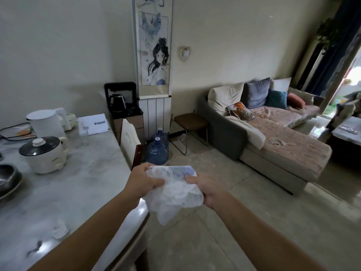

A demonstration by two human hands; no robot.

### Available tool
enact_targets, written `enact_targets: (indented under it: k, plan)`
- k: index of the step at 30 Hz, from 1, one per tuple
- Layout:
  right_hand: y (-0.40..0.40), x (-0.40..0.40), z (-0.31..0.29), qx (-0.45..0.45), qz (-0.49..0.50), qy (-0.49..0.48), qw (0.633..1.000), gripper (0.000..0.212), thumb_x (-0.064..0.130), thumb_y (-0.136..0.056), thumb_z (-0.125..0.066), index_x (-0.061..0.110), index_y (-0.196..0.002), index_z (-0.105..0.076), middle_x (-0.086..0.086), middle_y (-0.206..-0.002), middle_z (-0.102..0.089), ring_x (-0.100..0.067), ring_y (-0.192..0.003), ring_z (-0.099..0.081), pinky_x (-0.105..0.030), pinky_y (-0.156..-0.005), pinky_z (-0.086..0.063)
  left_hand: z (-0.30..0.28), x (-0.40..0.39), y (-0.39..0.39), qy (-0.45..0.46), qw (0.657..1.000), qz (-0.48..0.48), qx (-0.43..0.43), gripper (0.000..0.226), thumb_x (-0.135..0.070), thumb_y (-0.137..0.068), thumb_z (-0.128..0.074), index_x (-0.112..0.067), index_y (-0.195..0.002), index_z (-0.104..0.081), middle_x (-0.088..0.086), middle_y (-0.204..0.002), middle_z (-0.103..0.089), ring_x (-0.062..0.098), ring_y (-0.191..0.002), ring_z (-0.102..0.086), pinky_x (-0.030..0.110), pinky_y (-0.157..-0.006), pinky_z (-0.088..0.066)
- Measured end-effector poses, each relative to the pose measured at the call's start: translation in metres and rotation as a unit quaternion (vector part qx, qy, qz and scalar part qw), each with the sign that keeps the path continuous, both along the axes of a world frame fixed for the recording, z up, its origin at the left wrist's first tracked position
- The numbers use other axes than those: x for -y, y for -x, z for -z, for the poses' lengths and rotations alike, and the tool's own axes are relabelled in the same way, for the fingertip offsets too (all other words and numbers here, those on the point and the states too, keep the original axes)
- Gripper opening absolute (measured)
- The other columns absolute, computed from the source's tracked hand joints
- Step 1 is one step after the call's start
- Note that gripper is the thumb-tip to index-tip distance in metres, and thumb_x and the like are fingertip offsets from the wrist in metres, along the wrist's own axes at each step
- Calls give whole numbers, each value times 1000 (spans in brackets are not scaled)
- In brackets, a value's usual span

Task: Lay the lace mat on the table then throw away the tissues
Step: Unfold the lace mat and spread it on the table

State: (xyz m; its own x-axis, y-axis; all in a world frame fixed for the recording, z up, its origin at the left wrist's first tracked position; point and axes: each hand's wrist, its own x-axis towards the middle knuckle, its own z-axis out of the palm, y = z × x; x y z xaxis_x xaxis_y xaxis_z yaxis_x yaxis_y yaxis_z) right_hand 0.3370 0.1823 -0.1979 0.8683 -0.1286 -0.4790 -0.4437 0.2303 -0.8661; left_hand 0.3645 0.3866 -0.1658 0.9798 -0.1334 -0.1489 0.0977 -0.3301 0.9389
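Your arms: both reach forward from the bottom edge, bare, meeting near the middle of the view.
Left hand (143, 179): your fingers are clenched around the left side of the mat, thumb on top.
Right hand (205, 189): your fingers pinch the right side of the mat, gripping it firmly.
Mat (172, 192): a bunched, sheer white lace cloth held between both hands, off the table's corner and over the floor; a loose tail hangs below your grip. A pale blue patch shows at its top edge.
Table (82, 184): a pale marbled top to your left, its rounded corner just under your left forearm.
Tissue (59, 230): one crumpled white piece lies on the table close to your left arm.
Bowl (7, 177): dark, at the table's left edge.
Cooker (46, 153): a small white pot with a dark lid, farther back on the table.
Kettle (46, 122): white, behind the cooker, near papers (95, 124).
Chair (129, 141): pale back, pushed against the table's far side.
Bottles (157, 150): two blue water jugs on the floor beyond the chair.
Stool (190, 122): brown seat, beside the sofa.
Sofa (273, 133): grey with a pinkish cover and several cushions, far right.
Scroll (154, 45): a painted figure hanging on the back wall.
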Motion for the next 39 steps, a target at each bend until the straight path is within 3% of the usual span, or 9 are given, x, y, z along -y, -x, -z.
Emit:
enact_targets:
  k: [7,12,17,21,26,32,35,39]
  plan:
    - [-88,35,-11,-3,-58,10,998,18,3,-86,-68,-6,-102,-69,-28,-109,-70,-42,-105,-67,-55,-93,-54,3,37,-68,7,998,-68,0,38,-9,-65,-87,-19,-94,-64,4,-93,-69,26,-86,-68,42,-76,-61]
    - [-145,45,-22,10,-110,-1,994,8,-1,-86,-66,-5,-93,-69,-22,-90,-71,-31,-73,-70,-42,-68,-59,-3,49,-100,36,989,-142,-8,40,-11,-68,-86,-14,-102,-66,8,-97,-71,27,-88,-69,43,-78,-61]
    - [-199,40,-20,6,-171,16,985,12,-4,-83,-67,-7,-94,-70,-28,-102,-71,-37,-84,-70,-44,-74,-59,1,52,-121,38,975,-218,-5,32,-8,-68,-83,-13,-95,-67,10,-93,-72,26,-84,-70,40,-71,-61]
    - [-234,41,-17,15,-234,14,972,7,-5,-85,-65,-2,-83,-70,-19,-84,-71,-30,-71,-69,-38,-65,-58,4,62,-133,44,956,-291,-7,28,-4,-67,-83,-15,-89,-68,10,-91,-72,24,-81,-69,34,-64,-58]
    - [-268,45,-18,16,-317,12,948,10,-7,-86,-63,-12,-94,-68,-24,-91,-69,-31,-71,-66,-43,-73,-56,2,83,-137,73,920,-385,1,30,0,-65,-83,-12,-89,-70,10,-86,-72,26,-78,-70,33,-61,-57]
    - [-298,26,-20,31,-422,25,906,5,-1,-84,-67,-5,-87,-70,-18,-83,-72,-27,-67,-70,-34,-60,-58,5,85,-132,98,875,-474,13,28,3,-65,-82,-8,-88,-71,8,-81,-72,19,-68,-67,28,-55,-52]
    - [-313,0,-11,54,-493,81,865,27,9,-81,-73,-6,-104,-69,-20,-95,-74,-26,-73,-71,-29,-57,-55,15,68,-133,111,852,-511,23,29,5,-65,-81,-8,-89,-71,8,-79,-73,19,-66,-67,27,-54,-52]
    - [-323,-22,0,138,-520,163,827,51,28,-82,-72,13,-127,-54,-8,-118,-64,-21,-96,-66,-25,-64,-51,24,51,-132,115,847,-517,44,31,5,-65,-81,-11,-90,-72,7,-80,-75,18,-69,-71,27,-55,-56]
